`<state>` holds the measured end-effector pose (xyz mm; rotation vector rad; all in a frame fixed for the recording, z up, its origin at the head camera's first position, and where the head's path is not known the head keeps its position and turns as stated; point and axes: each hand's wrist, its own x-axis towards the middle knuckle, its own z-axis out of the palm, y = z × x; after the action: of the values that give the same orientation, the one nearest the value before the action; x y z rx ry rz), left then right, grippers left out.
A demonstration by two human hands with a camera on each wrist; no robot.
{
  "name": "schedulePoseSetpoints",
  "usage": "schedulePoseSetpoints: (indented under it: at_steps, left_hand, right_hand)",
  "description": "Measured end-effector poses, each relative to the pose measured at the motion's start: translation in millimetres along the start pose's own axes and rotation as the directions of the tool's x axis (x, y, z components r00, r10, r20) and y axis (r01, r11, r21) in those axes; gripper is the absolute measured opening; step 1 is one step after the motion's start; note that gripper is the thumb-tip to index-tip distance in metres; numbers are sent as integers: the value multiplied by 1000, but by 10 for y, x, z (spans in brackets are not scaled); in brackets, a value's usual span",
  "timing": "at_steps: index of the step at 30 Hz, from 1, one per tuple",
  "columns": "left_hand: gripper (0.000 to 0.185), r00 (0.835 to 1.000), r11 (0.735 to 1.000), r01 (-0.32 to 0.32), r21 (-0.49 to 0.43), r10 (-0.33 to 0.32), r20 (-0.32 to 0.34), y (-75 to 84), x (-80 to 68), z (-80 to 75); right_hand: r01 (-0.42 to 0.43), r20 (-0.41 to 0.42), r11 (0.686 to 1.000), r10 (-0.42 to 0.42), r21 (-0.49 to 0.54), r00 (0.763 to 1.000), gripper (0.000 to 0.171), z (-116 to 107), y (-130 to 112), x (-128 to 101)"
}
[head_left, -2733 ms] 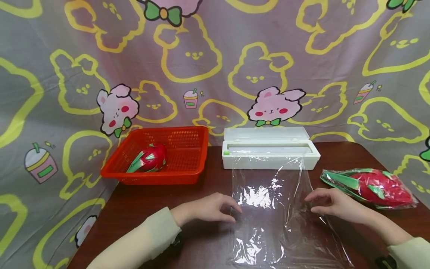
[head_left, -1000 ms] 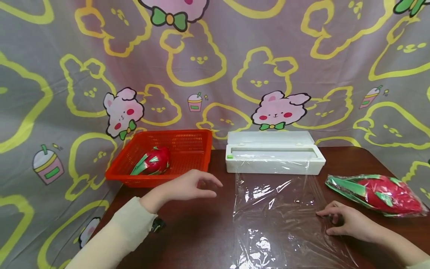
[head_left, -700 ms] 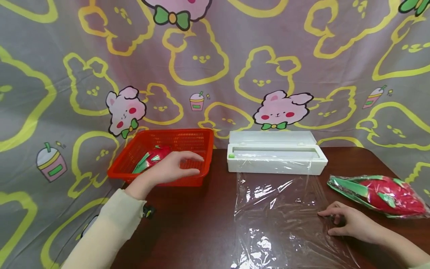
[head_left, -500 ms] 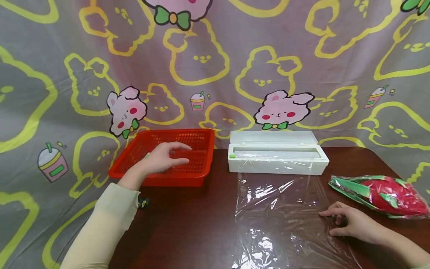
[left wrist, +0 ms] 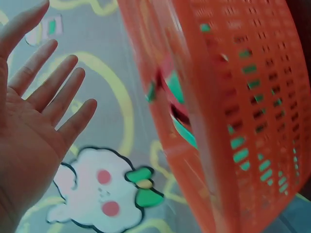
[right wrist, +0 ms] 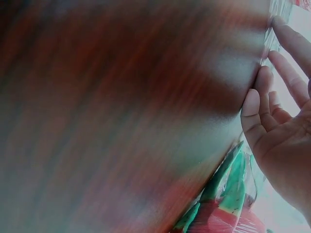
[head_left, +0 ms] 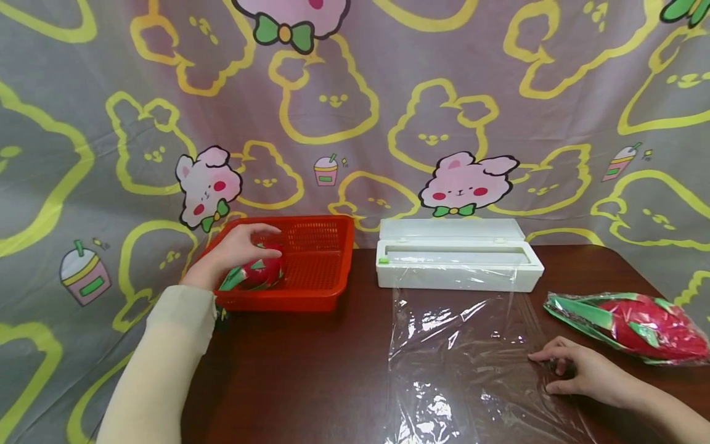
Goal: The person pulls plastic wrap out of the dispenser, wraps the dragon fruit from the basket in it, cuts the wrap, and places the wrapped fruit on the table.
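My left hand [head_left: 233, 250] reaches into the red mesh basket [head_left: 310, 296] and hovers over or touches the top of a red and green dragon fruit [head_left: 262, 271]. In the left wrist view the left hand [left wrist: 34, 121] is spread with straight fingers beside the basket [left wrist: 243, 97], holding nothing. My right hand [head_left: 582, 373] rests its fingers on the right edge of a clear cling film sheet [head_left: 460, 351] that is spread on the table and runs from a white dispenser box [head_left: 460, 265]. The right wrist view shows the right hand's fingers [right wrist: 262, 102] pressed to the surface.
A second dragon fruit wrapped in clear film [head_left: 638, 320] lies at the table's right edge, close beyond my right hand. The dark wooden table [head_left: 310, 370] is backed by a patterned cloth. The basket stands at the back left corner, next to the dispenser.
My left hand left the film, swung left and back, and now sits over the dragon fruit in the basket. My right hand stayed on the film's right edge.
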<state>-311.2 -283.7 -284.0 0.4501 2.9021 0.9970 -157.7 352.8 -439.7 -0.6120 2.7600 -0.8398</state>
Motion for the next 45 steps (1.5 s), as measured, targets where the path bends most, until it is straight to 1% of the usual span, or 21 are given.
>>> schedulePoseSetpoints:
  at_steps: [5,7,9,14,16,22,29,31,34,37,41,45]
  left_hand:
    - [70,999,999,41,18,-41,-3,-173,26,-73]
    - [71,999,998,54,24,-54,-1,-232,29,-82]
    - [73,998,998,62,27,-62,0,-291,38,-76]
    - [84,996,996,83,38,-84,11,-423,90,-24]
    - [88,995,994,98,38,-99,19,-469,121,3]
    - [96,992,993,119,8,-119,36,-616,200,82]
    - [105,984,985,163,49,-166,70,-779,219,172]
    - [108,980,982,179,52,-182,73,-814,217,203]
    - [111,977,980,197,33,-199,81,-860,205,239]
    - [109,977,980,199,29,-201,77,-872,206,257]
    - [102,981,985,171,35,-173,85,-840,238,269]
    - [98,978,987,159,29,-161,132,-797,279,308]
  right_hand:
    - [18,-7,1000,-18,-1,1000,45,24,7,-12]
    - [22,-8,1000,-22,-1,1000,45,31,10,-13]
    - [42,-18,999,-42,-7,999,44,36,15,-11]
    - [41,-21,999,-41,-10,999,44,16,15,-11]
    - [15,-12,1000,-15,-7,1000,45,4,11,-13]
    - [24,-25,1000,-24,-9,999,45,12,25,-9]
    - [15,-29,1000,-15,-6,999,44,23,29,-10]
    - [17,-29,1000,-17,-2,999,44,28,25,-10]
    - [60,-49,998,-60,-3,997,43,38,22,-6]
    - [98,-70,995,-99,-13,993,42,37,27,-1]
    - [60,-51,998,-60,-8,997,43,22,26,-4]
    - [27,-34,1000,-27,-2,999,44,23,18,0]
